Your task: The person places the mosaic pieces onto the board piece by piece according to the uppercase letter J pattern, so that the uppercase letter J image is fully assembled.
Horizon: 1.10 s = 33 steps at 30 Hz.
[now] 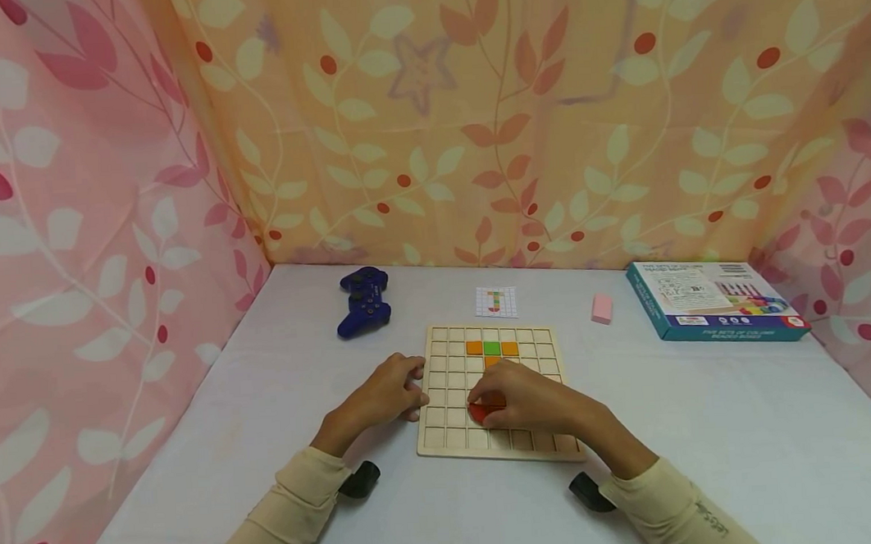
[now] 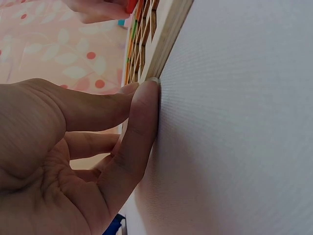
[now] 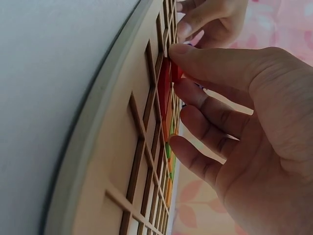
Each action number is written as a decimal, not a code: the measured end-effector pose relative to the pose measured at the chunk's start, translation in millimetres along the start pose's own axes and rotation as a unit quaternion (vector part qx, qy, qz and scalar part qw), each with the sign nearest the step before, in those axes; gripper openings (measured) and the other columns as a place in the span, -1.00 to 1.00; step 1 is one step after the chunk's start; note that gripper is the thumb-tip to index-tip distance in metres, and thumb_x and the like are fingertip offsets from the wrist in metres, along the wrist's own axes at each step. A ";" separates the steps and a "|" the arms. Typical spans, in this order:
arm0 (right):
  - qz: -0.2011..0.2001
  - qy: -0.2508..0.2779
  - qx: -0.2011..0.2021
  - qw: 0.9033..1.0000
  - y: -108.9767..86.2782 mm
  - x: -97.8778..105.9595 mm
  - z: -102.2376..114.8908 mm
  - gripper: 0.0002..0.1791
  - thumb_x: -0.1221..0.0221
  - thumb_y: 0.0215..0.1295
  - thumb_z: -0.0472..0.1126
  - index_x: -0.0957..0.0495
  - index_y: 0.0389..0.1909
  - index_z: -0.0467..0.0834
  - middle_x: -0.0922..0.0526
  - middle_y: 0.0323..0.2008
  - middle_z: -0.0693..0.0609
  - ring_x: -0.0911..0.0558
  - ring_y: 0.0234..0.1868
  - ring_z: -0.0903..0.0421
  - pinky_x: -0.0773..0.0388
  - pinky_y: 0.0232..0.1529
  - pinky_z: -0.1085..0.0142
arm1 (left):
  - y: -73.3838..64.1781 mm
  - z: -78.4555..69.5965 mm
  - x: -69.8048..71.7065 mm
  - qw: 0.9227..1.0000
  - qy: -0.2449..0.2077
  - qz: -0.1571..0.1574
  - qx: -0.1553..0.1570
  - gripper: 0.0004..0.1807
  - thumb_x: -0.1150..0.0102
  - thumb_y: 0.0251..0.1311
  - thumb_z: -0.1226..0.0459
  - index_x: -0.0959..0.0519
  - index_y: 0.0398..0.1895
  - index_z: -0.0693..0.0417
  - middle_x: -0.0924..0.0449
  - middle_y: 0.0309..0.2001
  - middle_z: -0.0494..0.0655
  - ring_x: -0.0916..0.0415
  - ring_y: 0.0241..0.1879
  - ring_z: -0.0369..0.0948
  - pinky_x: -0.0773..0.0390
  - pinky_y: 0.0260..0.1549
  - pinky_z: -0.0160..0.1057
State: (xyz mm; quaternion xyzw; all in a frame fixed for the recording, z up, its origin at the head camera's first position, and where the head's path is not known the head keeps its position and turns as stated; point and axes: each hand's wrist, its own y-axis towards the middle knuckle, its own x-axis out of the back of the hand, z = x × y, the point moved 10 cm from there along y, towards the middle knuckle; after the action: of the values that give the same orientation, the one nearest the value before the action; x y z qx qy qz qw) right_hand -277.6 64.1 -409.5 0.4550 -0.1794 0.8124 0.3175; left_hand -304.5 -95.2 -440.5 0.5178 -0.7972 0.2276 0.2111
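Observation:
A wooden grid board (image 1: pixel 443 419) lies on the table in the head view, with orange tiles (image 1: pixel 509 349) and a green tile (image 1: pixel 491 348) set in its far squares. My right hand (image 1: pixel 525 399) pinches a red piece (image 3: pixel 175 72) between thumb and fingertips over the middle of the board. Another red piece (image 3: pixel 164 90) sits in the grid close by, partly hidden. At the board's left edge my left hand (image 1: pixel 383 391) grips the rim with bent fingers and thumb. The left wrist view shows its fingertips (image 2: pixel 146 95) against the wooden side.
Beyond the board lies a small pattern card (image 1: pixel 496 302). A pink block (image 1: pixel 602 308) stands to its right, and a blue game controller (image 1: pixel 365 302) to its left. At the far right a boxed set (image 1: pixel 718 302) lies flat. Patterned curtains (image 1: pixel 428 124) enclose the white table (image 1: pixel 251 413).

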 end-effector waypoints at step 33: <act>-0.038 -0.045 -0.010 0.998 -20.3 13.7 -7.4 -0.78 -0.33 0.37 -0.26 -0.81 -0.02 -0.06 -0.72 -0.17 0.19 -0.55 -0.06 0.16 -0.62 0.03 0.20 | -0.3 -2.2 -2.3 1.000 0.002 -0.001 0.004 -0.44 -0.31 0.33 0.52 -0.43 0.38 0.40 -0.43 0.00 0.14 -0.59 -0.44 -0.24 -0.66 -0.44 -0.37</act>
State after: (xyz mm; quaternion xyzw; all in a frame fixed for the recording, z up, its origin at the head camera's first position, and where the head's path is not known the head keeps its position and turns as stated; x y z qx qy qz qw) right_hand -273.8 88.2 -401.6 0.4941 -0.1841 0.7766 0.3448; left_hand -303.2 -92.4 -439.9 0.5192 -0.7952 0.2316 0.2109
